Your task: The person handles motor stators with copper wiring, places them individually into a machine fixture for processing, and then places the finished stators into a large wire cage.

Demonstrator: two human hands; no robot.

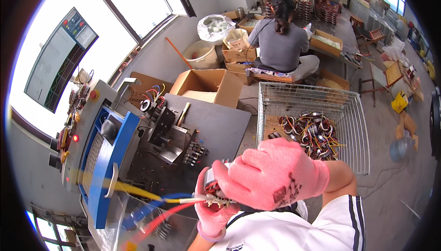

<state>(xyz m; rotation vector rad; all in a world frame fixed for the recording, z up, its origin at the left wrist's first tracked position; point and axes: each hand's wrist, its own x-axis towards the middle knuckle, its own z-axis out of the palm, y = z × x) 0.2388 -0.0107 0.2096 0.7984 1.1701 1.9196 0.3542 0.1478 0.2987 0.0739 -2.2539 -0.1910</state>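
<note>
Both my hands wear pink gloves and hold one motor stator (215, 187) with copper windings close to the camera. My right hand (271, 175) wraps over its top and right side. My left hand (212, 214) cups it from below. Yellow, blue and red lead wires (156, 200) stream from the stator toward the lower left, blurred. The stator is mostly hidden by my right hand.
A grey workbench (216, 122) carries a black fixture (161, 123) and a blue test machine (108, 159) with a control panel. A wire basket (353, 127) of several wound stators stands to the right. A seated person (281, 40) works beyond an open cardboard box (209, 86).
</note>
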